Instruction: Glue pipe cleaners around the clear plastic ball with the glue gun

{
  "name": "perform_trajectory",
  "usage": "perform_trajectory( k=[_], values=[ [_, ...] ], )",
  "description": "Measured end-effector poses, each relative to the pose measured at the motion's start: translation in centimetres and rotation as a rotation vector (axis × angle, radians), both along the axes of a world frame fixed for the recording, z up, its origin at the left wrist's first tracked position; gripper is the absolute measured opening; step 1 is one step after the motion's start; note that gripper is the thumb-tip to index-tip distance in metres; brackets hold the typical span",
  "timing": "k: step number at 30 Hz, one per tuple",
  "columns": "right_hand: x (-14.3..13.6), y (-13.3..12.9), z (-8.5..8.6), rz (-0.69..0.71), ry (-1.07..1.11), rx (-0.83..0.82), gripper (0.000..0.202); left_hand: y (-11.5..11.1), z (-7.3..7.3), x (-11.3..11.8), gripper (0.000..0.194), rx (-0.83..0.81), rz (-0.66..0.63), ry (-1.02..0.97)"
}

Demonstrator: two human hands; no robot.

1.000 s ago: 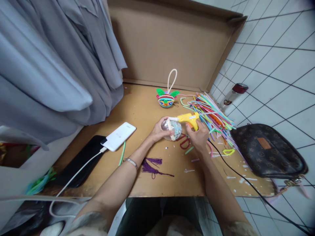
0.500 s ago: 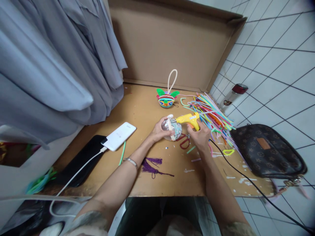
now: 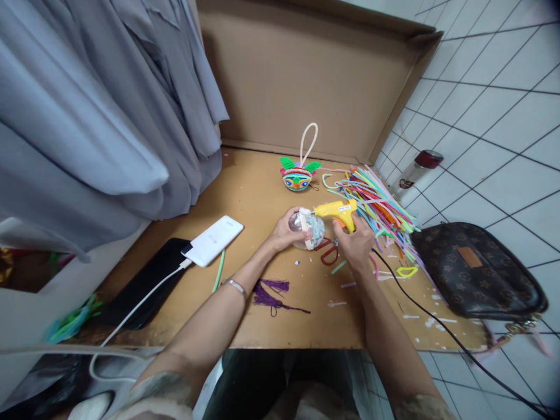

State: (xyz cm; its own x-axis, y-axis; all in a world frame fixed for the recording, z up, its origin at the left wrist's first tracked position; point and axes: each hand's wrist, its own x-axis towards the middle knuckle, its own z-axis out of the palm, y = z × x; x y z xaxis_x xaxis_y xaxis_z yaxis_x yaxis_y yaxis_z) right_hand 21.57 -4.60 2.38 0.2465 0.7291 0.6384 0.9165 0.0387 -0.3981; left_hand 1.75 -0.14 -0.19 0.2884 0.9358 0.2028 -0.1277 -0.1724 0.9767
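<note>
My left hand [image 3: 284, 230] is closed round a clear ball [image 3: 315, 227] with pale blue and white bits in it and a cream strip [image 3: 304, 221] across it. In my right hand [image 3: 356, 239] is a yellow glue gun [image 3: 336, 211], gripped by its handle. Its nozzle points left and meets the upper side of the ball; whether it touches I cannot tell. Red-handled scissors [image 3: 329, 255] lie on the table just below, partly hidden by the ball and my right hand. Behind stands a colourful lion-head ornament [image 3: 297, 178] with green ears and a white loop.
Many coloured pipe cleaners [image 3: 376, 201] lie at the right, near a brown handbag [image 3: 476, 268] and a bottle [image 3: 415, 169]. Purple tassels [image 3: 271, 297] lie in front. At left are a white power bank [image 3: 213, 240] and a black phone [image 3: 144, 286]. A black cord [image 3: 420, 312] runs right.
The glue gun's nozzle has shifted slightly along the ball's upper side. Both hands keep their grip, and the whole view has moved a little.
</note>
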Motion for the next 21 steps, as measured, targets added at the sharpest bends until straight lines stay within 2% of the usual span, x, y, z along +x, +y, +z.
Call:
perform_trajectory(
  k=[6,21],
  values=[
    [0.33,0.23,-0.28,0.051,0.018,0.123,0.030,0.12,-0.10,0.03,0.086,-0.012,-0.015,0.000],
    [0.41,-0.02,0.15,0.070,0.018,0.130,0.025,0.13,0.02,-0.02,0.082,-0.009,-0.015,0.001]
  ],
)
